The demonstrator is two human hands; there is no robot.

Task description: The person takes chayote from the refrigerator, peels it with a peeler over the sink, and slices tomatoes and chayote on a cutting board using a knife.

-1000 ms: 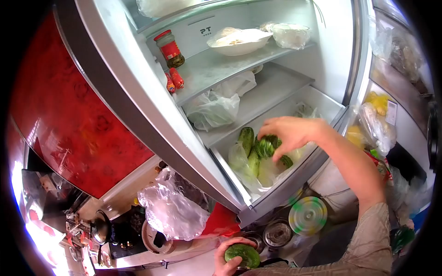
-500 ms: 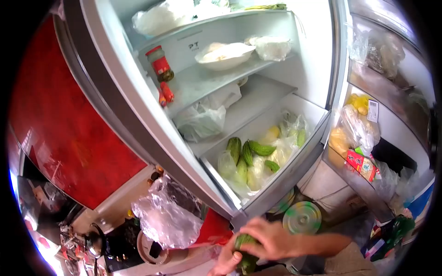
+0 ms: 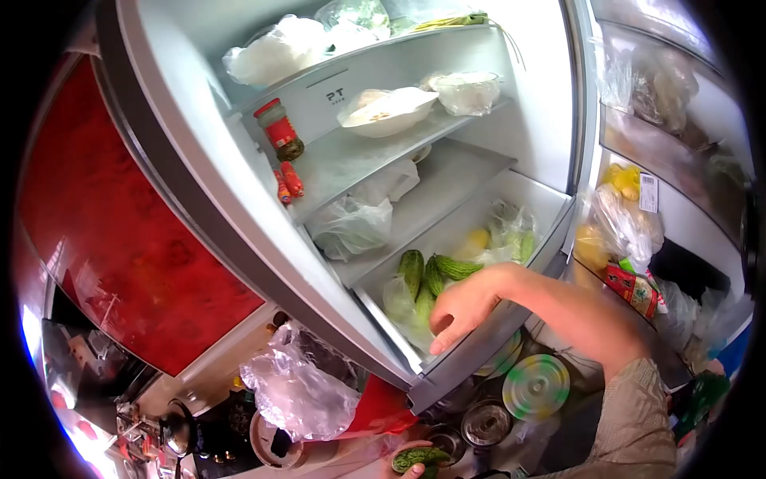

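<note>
Drawer (image 3: pixel 463 359): pulled out, holding green gourds (image 3: pixel 413 273); its front edge could scrape the forearm (image 3: pixel 570 307).
Right hand (image 3: pixel 467 307): curled over the Drawer, fingertips hidden, grip indeterminable; if snagged, the plastic bag (image 3: pixel 398 300) could drag contents out.
Left hand (image 3: pixel 412 472): clasped about the held gourd (image 3: pixel 420 457).
Held gourd: below the Drawer; could slip through a loosened grasp.

The refrigerator drawer (image 3: pixel 477 340) contains green gourds (image 3: pixel 412 271), a yellow item (image 3: pixel 479 239) and clear plastic bags (image 3: pixel 509 230). The lower shelf (image 3: pixel 463 172), directly above it, carries a translucent plastic bag (image 3: pixel 353 227). The middle shelf (image 3: pixel 343 172) supports a red-lidded jar (image 3: pixel 280 132), red packets (image 3: pixel 292 180), a white dish (image 3: pixel 387 118) and a plastic-wrapped bowl (image 3: pixel 467 94). The upper shelf (image 3: pixel 345 59) carries a white plastic bag (image 3: pixel 279 52).
</note>
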